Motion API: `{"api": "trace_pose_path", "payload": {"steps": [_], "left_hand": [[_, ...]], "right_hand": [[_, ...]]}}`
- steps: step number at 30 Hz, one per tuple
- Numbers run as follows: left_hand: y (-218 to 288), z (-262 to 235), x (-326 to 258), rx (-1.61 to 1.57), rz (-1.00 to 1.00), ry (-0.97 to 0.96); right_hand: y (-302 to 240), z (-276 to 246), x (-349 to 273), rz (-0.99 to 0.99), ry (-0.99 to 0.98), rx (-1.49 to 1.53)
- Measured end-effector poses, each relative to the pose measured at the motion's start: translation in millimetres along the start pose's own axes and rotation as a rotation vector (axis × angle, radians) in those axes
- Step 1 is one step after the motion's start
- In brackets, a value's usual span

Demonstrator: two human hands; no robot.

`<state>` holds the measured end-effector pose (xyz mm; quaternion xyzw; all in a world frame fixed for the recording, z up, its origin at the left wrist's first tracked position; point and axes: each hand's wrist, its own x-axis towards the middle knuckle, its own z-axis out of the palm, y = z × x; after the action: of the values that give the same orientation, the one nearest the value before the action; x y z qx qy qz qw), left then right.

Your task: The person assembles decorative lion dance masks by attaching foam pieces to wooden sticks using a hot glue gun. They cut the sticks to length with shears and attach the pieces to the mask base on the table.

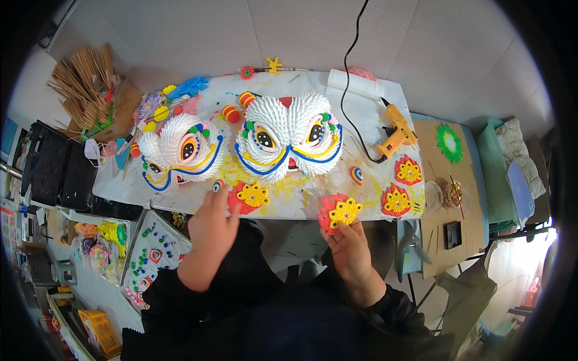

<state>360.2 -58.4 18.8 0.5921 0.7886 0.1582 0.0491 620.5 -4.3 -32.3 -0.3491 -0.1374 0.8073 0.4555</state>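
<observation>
My right hand (352, 259) holds an ornament (344, 212) with a red flame-shaped edge and a yellow patterned centre, just off the table's near edge. My left hand (211, 234) reaches over that edge, thumb and fingers apart. Right by its fingertips is a small teardrop piece (217, 186) ringed in blue, white and yellow; whether they touch it I cannot tell. Beside the thumb lies another red-and-yellow ornament (250, 196). Behind are two white, textured lion-head faces, one in the middle (288, 132) and one at left (179, 153), with black eyes and blue and yellow trim.
A yellow glue gun (397, 132) with a black cord rests at the table's right. Two more ornaments (395, 200) and a second teardrop piece (357, 175) lie nearby. Bundled sticks (87, 84) stand far left. Low at left, a tray (135, 243) carries small coloured pieces.
</observation>
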Motion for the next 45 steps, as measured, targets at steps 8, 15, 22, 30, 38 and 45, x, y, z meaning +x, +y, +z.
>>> {"api": "trace_pose_path", "payload": {"steps": [8, 15, 22, 30, 38, 45], "left_hand": [[96.2, 43.1, 2.4, -1.073, 0.106, -0.247], [94.6, 47.3, 16.5, -1.279, -0.051, -0.725], [100.2, 37.3, 7.5, -1.497, -0.069, -0.703], [82.9, 24.0, -7.5, -1.597, -0.174, -0.612], [77.4, 26.0, -13.8, -1.792, -0.195, -0.488], [70.8, 32.0, -13.2, -1.554, -0.135, -0.393]], "right_hand": [[10.0, 5.4, -7.4, 0.057, -0.239, 0.081], [-9.9, -19.7, -8.8, -0.123, -0.117, -0.122], [-16.5, -11.4, -18.9, -0.241, -0.033, -0.024], [-20.5, -8.7, -27.7, -0.175, -0.149, -0.105], [-22.2, 1.1, -32.2, -0.268, -0.183, -0.211], [-19.2, -3.2, -24.6, -0.188, -0.163, -0.381]]}}
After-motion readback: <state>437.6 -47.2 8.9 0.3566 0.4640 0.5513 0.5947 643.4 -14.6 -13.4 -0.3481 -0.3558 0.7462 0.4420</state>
